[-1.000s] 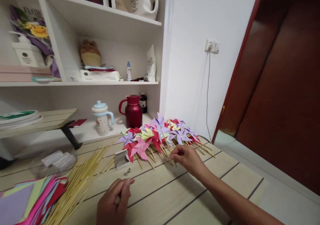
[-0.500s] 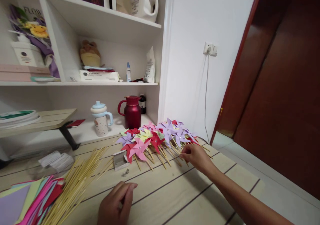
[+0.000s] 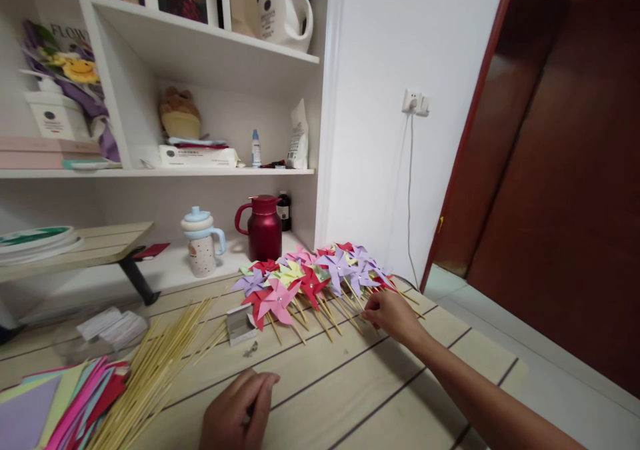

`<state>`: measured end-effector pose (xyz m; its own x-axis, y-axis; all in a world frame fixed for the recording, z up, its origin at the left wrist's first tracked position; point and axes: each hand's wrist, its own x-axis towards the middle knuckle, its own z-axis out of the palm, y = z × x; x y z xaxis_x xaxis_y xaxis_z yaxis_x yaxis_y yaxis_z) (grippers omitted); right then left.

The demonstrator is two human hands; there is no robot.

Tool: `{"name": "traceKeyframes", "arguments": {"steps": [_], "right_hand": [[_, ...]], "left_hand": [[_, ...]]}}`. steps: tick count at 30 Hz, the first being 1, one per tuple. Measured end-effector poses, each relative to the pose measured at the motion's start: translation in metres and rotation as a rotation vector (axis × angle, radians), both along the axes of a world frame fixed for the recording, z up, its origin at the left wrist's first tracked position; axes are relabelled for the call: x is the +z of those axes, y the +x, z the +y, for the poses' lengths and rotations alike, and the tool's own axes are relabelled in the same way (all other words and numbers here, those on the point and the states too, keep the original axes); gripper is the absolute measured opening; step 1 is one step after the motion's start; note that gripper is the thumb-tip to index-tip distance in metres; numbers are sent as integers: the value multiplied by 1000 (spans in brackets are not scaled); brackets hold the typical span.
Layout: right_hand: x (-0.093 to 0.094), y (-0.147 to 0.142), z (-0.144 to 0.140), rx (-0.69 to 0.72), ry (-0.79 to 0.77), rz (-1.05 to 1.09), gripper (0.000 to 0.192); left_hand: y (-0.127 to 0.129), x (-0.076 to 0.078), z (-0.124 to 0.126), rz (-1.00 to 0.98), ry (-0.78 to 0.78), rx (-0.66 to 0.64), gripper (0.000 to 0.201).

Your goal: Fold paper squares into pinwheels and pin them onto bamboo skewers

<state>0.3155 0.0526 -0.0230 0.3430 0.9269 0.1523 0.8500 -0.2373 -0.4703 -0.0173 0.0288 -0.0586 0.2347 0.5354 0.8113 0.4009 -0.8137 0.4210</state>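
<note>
A heap of paper pinwheels (image 3: 280, 290) in red, pink, purple and yellow lies on the wooden tabletop (image 3: 350, 390), their sticks pointing toward me. My right hand (image 3: 393, 315) reaches to the heap's right side, fingertips pinched on the stick end of a purple pinwheel (image 3: 339, 263) lying on top. My left hand (image 3: 240, 413) rests curled on the table near the front edge; nothing shows in its fingers. Small metal pins (image 3: 250, 350) and a little silver box (image 3: 240, 323) lie just beyond it.
Loose bamboo sticks (image 3: 160, 363) and a stack of coloured paper (image 3: 60, 403) lie at the left. A red thermos jug (image 3: 265, 227) and a lidded mug (image 3: 203, 243) stand on the shelf ledge behind. A dark red door (image 3: 565, 170) is on the right.
My right hand has lowered the purple pinwheel from upright onto the heap and shifted right along the stick ends. My left hand stayed put.
</note>
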Motion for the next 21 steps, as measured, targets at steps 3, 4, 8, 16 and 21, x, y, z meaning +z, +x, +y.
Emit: {"name": "traceKeyframes", "arguments": {"steps": [3, 4, 8, 16, 21], "right_hand": [[2, -2, 1, -12, -2, -30, 8], [2, -3, 1, -16, -3, -40, 8], [2, -5, 2, -31, -14, -72, 8], [-1, -4, 3, -23, -22, -105, 7], [-1, -4, 1, -11, -12, -94, 9]], "left_hand": [[1, -2, 0, -8, 0, 13, 24], [2, -3, 1, -29, 2, 25, 25], [2, -7, 3, -25, 6, 7, 23], [-3, -11, 8, 54, 69, -20, 16], [-3, -9, 7, 75, 100, 1, 17]]}}
